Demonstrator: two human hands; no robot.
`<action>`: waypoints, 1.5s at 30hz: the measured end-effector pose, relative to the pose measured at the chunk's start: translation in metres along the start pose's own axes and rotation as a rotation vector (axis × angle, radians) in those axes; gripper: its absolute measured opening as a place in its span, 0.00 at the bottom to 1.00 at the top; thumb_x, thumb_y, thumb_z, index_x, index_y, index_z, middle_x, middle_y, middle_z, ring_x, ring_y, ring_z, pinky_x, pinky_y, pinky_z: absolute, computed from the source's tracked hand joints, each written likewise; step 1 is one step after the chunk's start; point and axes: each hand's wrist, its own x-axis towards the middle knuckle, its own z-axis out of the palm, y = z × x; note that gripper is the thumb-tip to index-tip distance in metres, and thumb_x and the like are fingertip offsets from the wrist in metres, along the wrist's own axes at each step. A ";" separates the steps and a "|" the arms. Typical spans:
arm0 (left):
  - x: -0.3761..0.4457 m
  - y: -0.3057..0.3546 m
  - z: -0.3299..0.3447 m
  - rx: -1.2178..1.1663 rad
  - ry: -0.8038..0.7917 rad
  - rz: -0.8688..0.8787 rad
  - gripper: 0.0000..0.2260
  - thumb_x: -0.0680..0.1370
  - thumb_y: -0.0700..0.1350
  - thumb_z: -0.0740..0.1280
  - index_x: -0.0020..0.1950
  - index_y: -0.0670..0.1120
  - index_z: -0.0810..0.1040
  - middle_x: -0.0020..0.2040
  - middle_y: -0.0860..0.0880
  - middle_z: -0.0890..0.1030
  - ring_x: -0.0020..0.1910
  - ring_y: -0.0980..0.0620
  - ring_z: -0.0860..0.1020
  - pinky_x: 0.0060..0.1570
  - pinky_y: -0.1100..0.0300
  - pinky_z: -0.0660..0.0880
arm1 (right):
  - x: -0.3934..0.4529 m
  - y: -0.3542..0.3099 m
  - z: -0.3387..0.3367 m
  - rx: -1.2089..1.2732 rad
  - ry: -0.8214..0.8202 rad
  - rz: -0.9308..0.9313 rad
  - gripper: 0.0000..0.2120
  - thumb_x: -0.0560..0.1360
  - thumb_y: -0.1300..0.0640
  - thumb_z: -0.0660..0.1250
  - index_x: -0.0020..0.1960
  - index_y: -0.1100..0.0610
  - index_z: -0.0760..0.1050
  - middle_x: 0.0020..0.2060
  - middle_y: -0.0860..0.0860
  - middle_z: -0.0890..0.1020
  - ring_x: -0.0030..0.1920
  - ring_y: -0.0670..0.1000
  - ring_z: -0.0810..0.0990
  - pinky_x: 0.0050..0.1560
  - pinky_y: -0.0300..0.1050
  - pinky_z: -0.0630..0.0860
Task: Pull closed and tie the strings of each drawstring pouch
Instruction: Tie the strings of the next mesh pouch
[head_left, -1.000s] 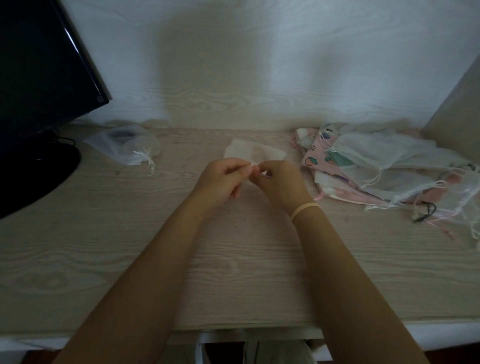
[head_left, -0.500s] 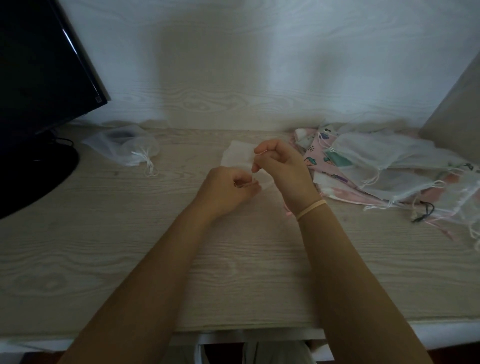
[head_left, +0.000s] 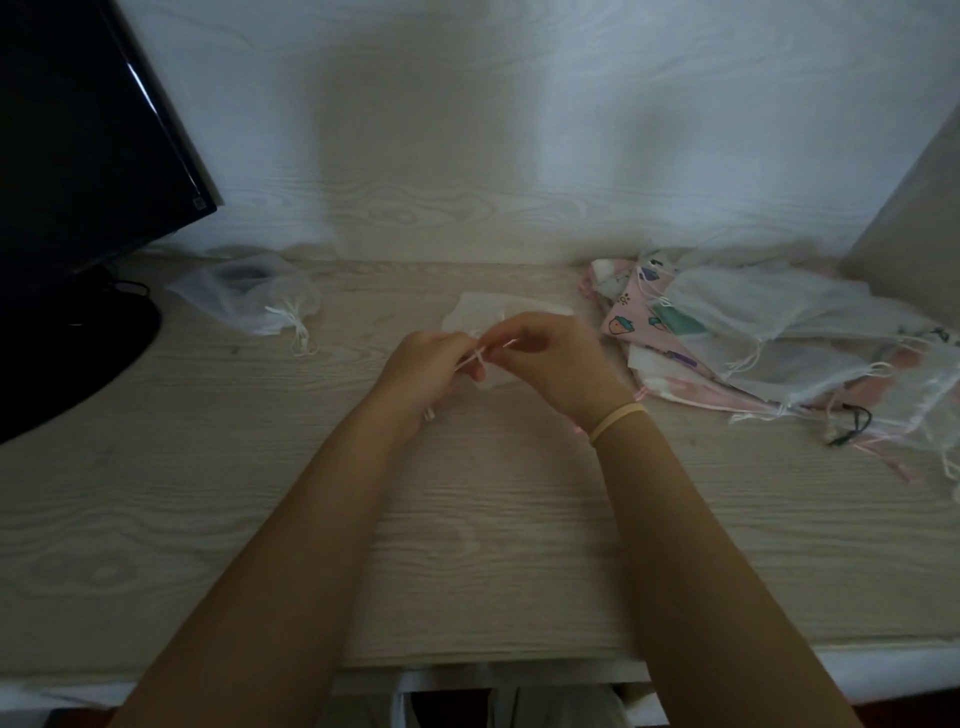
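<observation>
White pouch (head_left: 480, 315) half hidden behind left hand (head_left: 421, 371) and right hand (head_left: 558, 364), both pinching its white drawstrings (head_left: 480, 358); knot indistinct.

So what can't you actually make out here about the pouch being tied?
Head view only:
- White pouch: mostly hidden behind both hands.
- Strings: too thin and dim to tell whether a knot exists.
- Left hand and right hand: fingers overlap, exact pinch unclear.
- Pile of pouches: count unclear, overlapping, cut by the right edge.
</observation>
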 end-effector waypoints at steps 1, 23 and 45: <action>-0.001 0.002 0.000 -0.006 -0.013 0.000 0.14 0.78 0.47 0.64 0.35 0.44 0.81 0.35 0.48 0.81 0.19 0.62 0.68 0.26 0.62 0.63 | 0.000 0.000 0.001 -0.043 0.003 -0.017 0.06 0.70 0.66 0.73 0.46 0.59 0.83 0.42 0.55 0.85 0.44 0.56 0.83 0.51 0.50 0.80; 0.005 -0.005 0.002 0.249 0.129 0.209 0.14 0.78 0.45 0.65 0.32 0.46 0.79 0.20 0.58 0.72 0.21 0.61 0.68 0.24 0.69 0.61 | 0.002 0.003 0.000 -0.206 -0.121 -0.056 0.07 0.76 0.67 0.64 0.45 0.55 0.71 0.37 0.44 0.76 0.39 0.36 0.76 0.41 0.28 0.69; 0.006 -0.010 0.010 0.248 0.159 0.480 0.04 0.78 0.40 0.66 0.49 0.48 0.73 0.35 0.51 0.84 0.37 0.61 0.80 0.41 0.66 0.71 | 0.001 -0.002 0.000 -0.062 0.022 -0.063 0.11 0.68 0.63 0.72 0.38 0.50 0.72 0.34 0.53 0.84 0.39 0.52 0.84 0.47 0.58 0.80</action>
